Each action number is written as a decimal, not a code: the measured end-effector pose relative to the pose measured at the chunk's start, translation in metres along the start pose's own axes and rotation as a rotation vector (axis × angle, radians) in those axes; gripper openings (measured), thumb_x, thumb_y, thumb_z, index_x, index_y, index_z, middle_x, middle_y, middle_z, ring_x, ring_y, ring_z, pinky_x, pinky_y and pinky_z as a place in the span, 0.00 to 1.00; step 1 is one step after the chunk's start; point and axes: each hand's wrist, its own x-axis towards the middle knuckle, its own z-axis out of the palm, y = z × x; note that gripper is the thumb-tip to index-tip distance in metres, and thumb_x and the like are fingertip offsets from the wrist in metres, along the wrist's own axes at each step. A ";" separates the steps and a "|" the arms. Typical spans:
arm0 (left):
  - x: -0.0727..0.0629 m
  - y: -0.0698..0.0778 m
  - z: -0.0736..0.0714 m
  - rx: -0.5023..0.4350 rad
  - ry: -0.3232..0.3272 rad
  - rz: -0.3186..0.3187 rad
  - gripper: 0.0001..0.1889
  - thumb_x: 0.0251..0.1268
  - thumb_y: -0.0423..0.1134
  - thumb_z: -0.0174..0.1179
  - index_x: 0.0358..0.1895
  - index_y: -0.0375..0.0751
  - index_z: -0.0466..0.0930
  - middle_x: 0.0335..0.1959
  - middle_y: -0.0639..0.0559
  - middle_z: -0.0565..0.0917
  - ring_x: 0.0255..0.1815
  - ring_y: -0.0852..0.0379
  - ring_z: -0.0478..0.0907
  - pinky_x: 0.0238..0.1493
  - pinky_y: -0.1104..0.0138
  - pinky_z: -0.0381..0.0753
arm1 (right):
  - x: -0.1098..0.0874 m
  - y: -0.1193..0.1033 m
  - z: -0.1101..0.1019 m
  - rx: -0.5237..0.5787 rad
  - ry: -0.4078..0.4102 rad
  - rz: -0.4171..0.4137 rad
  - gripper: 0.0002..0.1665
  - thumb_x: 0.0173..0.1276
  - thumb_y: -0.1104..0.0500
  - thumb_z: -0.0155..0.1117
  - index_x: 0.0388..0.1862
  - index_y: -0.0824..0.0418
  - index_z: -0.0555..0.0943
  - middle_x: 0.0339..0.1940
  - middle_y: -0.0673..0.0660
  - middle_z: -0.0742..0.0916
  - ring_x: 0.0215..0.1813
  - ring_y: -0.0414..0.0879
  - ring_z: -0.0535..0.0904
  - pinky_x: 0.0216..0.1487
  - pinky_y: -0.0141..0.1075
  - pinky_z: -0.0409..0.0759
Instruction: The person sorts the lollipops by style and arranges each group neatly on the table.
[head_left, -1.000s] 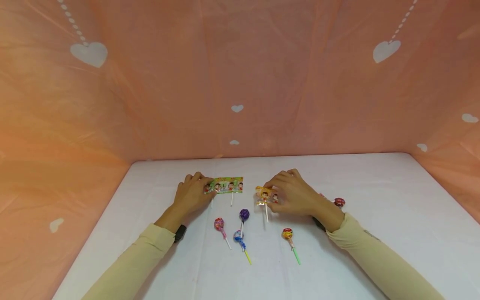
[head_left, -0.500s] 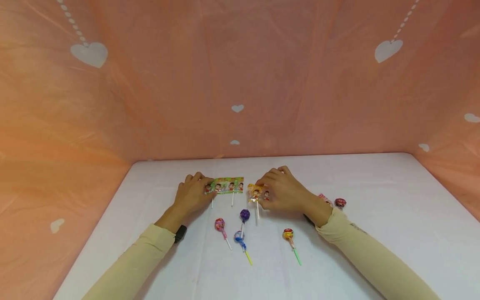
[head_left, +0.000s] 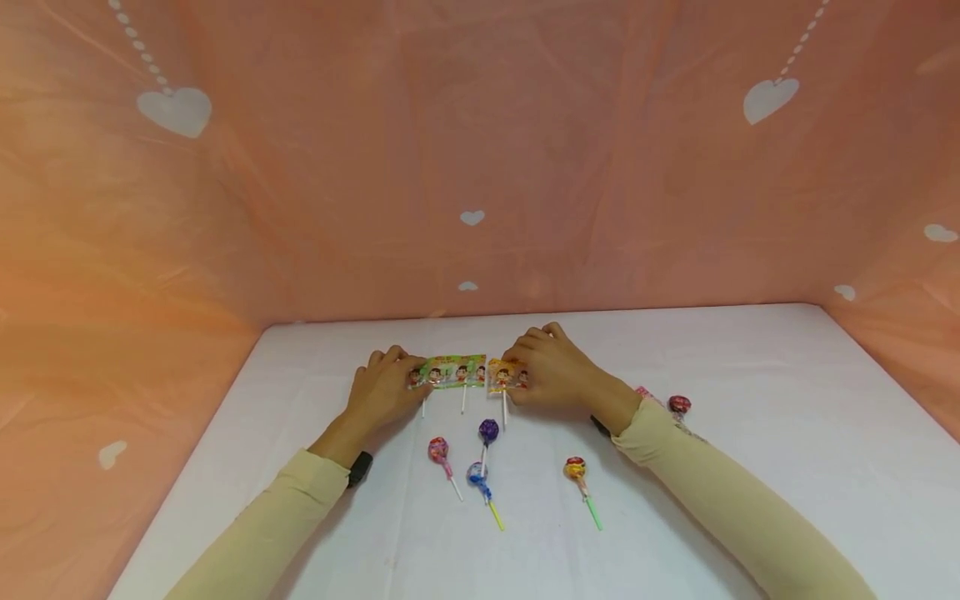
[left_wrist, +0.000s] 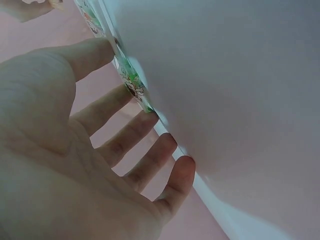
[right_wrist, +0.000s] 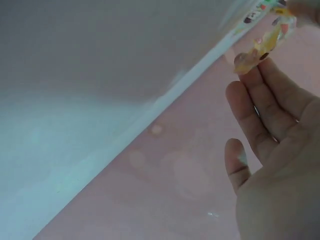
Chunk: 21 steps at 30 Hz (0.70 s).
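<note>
Head view: pinched green-wrapped lollipops (head_left: 450,372) with the left hand (head_left: 384,390); pinched the orange-wrapped lollipop (head_left: 501,377) in the nearer right hand (head_left: 557,372). Had it just beside them, at three o'clock. Pointed its white stick (head_left: 505,410) toward six o'clock. Looked clear and orange, printed with cartoon figures. Saw a purple lollipop (head_left: 489,430) farther out, toward seven o'clock.

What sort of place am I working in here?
Probably a small staged booth rather than a lived-in room: a white tabletop with orange sheeting around its back and sides, decorated with pale hearts.
</note>
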 end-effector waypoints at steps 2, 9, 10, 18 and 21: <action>0.000 -0.001 0.000 0.004 0.001 -0.004 0.27 0.64 0.52 0.63 0.63 0.44 0.79 0.57 0.41 0.78 0.59 0.40 0.71 0.51 0.48 0.72 | 0.003 0.001 0.001 -0.007 -0.010 -0.004 0.23 0.57 0.42 0.62 0.49 0.51 0.84 0.48 0.47 0.87 0.54 0.45 0.77 0.62 0.47 0.65; -0.003 0.000 0.000 -0.004 0.007 -0.004 0.26 0.64 0.51 0.63 0.62 0.44 0.79 0.57 0.41 0.78 0.59 0.39 0.71 0.52 0.47 0.72 | 0.010 0.002 0.006 -0.022 -0.041 0.023 0.26 0.57 0.42 0.62 0.52 0.52 0.84 0.49 0.49 0.86 0.55 0.46 0.77 0.62 0.47 0.65; -0.004 0.000 0.000 -0.007 0.005 -0.003 0.26 0.64 0.51 0.63 0.62 0.44 0.79 0.57 0.41 0.78 0.59 0.39 0.71 0.52 0.47 0.72 | 0.011 0.002 0.006 -0.023 -0.052 0.029 0.26 0.58 0.41 0.62 0.52 0.52 0.84 0.50 0.49 0.86 0.56 0.46 0.77 0.63 0.47 0.65; -0.004 0.002 -0.002 -0.006 0.017 -0.001 0.26 0.65 0.51 0.63 0.63 0.44 0.79 0.57 0.41 0.78 0.59 0.39 0.71 0.52 0.48 0.72 | 0.013 0.004 0.007 -0.002 -0.124 0.056 0.30 0.62 0.41 0.61 0.59 0.54 0.81 0.57 0.52 0.84 0.62 0.50 0.77 0.63 0.48 0.67; -0.004 0.002 -0.002 -0.003 0.018 0.001 0.26 0.65 0.51 0.63 0.62 0.43 0.79 0.57 0.41 0.78 0.59 0.39 0.71 0.52 0.47 0.72 | 0.013 0.005 0.007 0.012 -0.145 0.060 0.31 0.61 0.41 0.61 0.61 0.53 0.80 0.59 0.53 0.83 0.63 0.51 0.76 0.65 0.49 0.67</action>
